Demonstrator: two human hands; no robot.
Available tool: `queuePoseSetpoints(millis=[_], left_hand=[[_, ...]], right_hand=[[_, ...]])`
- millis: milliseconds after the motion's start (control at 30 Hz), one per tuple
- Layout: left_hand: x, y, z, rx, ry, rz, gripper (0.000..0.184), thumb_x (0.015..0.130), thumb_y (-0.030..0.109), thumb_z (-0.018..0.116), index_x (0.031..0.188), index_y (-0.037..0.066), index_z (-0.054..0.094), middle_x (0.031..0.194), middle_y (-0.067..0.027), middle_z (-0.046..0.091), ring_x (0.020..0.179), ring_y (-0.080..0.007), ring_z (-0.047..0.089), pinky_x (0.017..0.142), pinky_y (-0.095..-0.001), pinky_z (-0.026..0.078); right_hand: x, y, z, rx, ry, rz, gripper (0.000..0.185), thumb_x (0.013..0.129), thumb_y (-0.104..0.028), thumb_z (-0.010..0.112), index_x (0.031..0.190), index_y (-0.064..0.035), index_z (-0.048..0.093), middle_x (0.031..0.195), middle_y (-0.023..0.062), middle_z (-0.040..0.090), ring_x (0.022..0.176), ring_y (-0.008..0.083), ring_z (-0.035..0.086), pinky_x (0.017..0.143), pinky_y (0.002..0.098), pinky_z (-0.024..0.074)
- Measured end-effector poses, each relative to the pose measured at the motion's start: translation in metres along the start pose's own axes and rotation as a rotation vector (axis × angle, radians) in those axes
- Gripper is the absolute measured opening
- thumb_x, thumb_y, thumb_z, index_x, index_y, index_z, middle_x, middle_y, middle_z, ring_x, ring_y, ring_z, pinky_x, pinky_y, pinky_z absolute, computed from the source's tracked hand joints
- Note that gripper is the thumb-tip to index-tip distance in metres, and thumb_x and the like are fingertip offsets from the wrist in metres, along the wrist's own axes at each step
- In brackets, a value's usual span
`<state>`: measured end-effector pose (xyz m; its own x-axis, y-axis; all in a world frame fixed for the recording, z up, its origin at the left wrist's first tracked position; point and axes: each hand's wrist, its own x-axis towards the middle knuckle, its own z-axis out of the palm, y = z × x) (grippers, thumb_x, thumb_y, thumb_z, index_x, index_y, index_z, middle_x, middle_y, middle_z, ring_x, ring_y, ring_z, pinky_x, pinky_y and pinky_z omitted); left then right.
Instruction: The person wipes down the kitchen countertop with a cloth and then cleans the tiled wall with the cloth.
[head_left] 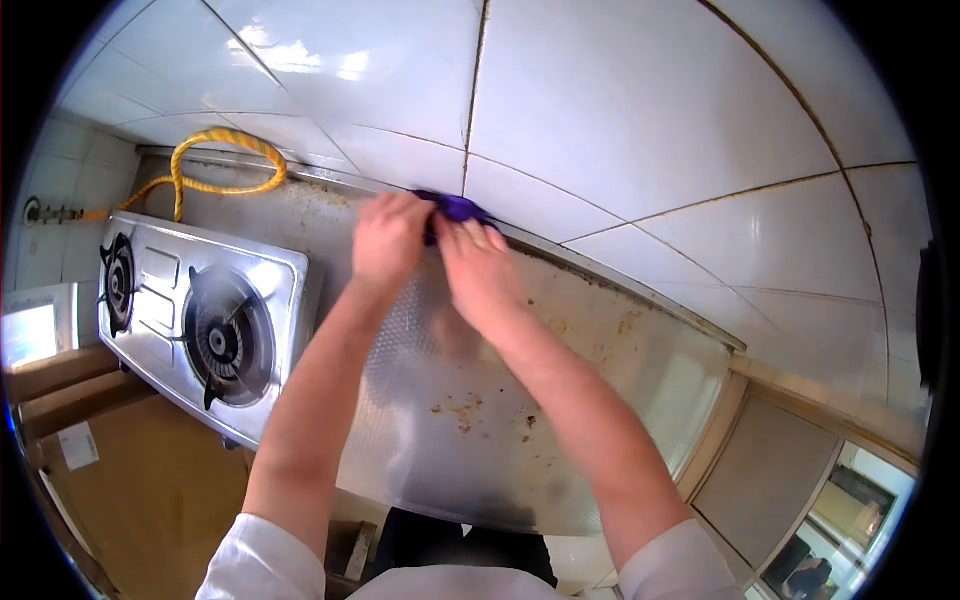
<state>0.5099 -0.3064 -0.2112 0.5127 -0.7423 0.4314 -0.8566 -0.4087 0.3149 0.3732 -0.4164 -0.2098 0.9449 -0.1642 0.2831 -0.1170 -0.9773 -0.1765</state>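
Note:
A crumpled purple cloth (pixel 460 207) lies at the back edge of the metal countertop (pixel 480 370), against the foot of the tiled wall. My left hand (pixel 388 238) has its fingers curled at the cloth's left end, gripping it. Beside it, my right hand (pixel 477 265) presses on the cloth with fingers bent over its front side; part of the cloth is hidden beneath them. Brown grime and crumbs (pixel 463 410) are scattered over the metal in front of my hands and to the right.
To the left stands a two-burner gas stove (pixel 280 268), with a yellow hose (pixel 230 188) looped behind it. White wall tiles (pixel 640 100) rise directly behind the counter. A cardboard box (pixel 150 490) sits below the stove. At right is a framed cabinet or window panel (pixel 765 475).

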Motion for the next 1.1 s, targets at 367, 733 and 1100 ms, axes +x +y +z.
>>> queuePoseSetpoints(millis=[367, 733, 1100], left_hand=[[-0.027, -0.02, -0.01, 0.024, -0.016, -0.141, 0.051, 0.083, 0.002, 0.071, 0.133, 0.001, 0.068, 0.137, -0.0157, 0.068, 0.135, -0.038, 0.055, 0.114, -0.0477, 0.043], [-0.018, 0.142, 0.06, -0.113, -0.001, 0.032, 0.039, 0.082, 0.001, 0.068, 0.12, -0.006, 0.07, 0.123, -0.0212, 0.071, 0.121, -0.0407, 0.063, 0.109, -0.0469, 0.049], [-0.024, 0.369, 0.161, -0.07, -0.111, 0.139, 0.047, 0.083, 0.012, 0.064, 0.126, -0.007, 0.065, 0.124, -0.0196, 0.064, 0.124, -0.0377, 0.056, 0.108, -0.0467, 0.046]], right_hand=[[0.037, -0.046, 0.019, -0.038, -0.04, 0.129, 0.053, 0.094, -0.018, 0.063, 0.145, -0.0078, 0.055, 0.141, 0.0024, 0.061, 0.136, 0.0188, 0.052, 0.115, 0.0445, 0.0378], [-0.092, 0.056, -0.031, -0.161, -0.051, 0.309, 0.047, 0.096, -0.019, 0.058, 0.142, -0.0105, 0.059, 0.131, 0.0012, 0.066, 0.128, 0.0176, 0.059, 0.115, 0.0418, 0.0386], [-0.285, 0.225, -0.113, -0.241, 0.037, 0.387, 0.043, 0.092, -0.014, 0.063, 0.135, -0.0101, 0.065, 0.125, 0.0048, 0.071, 0.126, 0.0245, 0.063, 0.111, 0.0443, 0.0431]])
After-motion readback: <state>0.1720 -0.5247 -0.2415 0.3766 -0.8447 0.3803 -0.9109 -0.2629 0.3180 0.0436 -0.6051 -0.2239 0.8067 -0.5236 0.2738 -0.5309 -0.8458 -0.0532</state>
